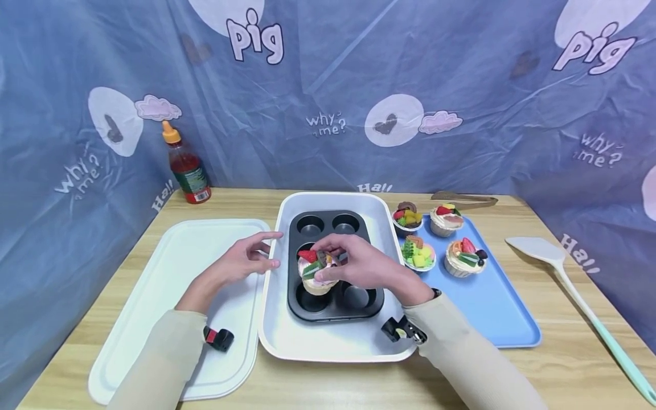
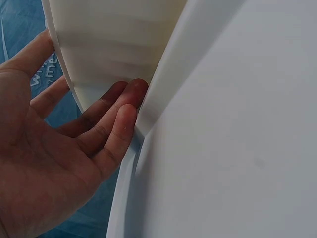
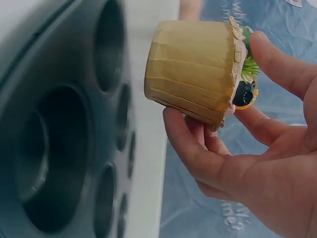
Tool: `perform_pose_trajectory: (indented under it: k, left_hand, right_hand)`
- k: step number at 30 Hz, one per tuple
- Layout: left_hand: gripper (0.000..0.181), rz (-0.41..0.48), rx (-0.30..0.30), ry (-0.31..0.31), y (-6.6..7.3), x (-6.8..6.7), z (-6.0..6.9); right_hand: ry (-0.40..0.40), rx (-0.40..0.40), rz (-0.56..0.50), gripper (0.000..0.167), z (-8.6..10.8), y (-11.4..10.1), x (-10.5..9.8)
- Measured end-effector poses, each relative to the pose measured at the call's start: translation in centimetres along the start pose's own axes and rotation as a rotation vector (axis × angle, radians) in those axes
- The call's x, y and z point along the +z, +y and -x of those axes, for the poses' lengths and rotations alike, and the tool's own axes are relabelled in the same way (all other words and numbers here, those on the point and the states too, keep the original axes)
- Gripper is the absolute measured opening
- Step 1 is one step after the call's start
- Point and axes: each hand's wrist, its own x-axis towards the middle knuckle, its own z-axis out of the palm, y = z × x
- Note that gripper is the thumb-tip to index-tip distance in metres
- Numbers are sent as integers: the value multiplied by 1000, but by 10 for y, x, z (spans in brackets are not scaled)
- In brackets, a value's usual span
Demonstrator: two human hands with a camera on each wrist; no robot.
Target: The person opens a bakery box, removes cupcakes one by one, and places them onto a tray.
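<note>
A cupcake (image 1: 316,286) topped with cream, a strawberry and green pieces is pinched in my right hand (image 1: 366,263). It is tilted just above a dark muffin tin (image 1: 328,221), whose visible cups hold nothing; the cupcake hides part of the middle ones. In the right wrist view its tan pleated wrapper (image 3: 190,72) points toward the tin, and my fingers hold it near the topping. The tin lies in a deep white tray (image 1: 338,343). My left hand (image 1: 237,259) is at that tray's left rim, its fingers extended and loosely bent along the outer wall (image 2: 114,49).
A flat white tray (image 1: 205,242) lies at the left, with a red sauce bottle (image 1: 191,171) behind it. Several cupcakes (image 1: 463,267) stand on a blue tray (image 1: 492,313) at the right. Tongs (image 1: 463,199) lie behind it; a long-handled spatula (image 1: 538,250) is farther right.
</note>
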Motion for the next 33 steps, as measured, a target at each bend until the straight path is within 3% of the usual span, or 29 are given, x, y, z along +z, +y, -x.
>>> perform_pose_trajectory:
  k: [9, 20, 27, 33]
  left_hand:
    - [67, -22, -11, 11, -3, -1, 0]
    - [67, -29, -8, 11, -4, -1, 0]
    - [67, -28, -15, 11, -2, 0, 1]
    - [67, -35, -4, 8, -1, -1, -1]
  right_hand:
    - [52, 9, -9, 45, 26, -2, -31]
    - [198, 98, 40, 48, 85, 15, -64]
    - [299, 89, 55, 45, 122, 30, -76]
    - [337, 117, 95, 46, 146, 47, -78]
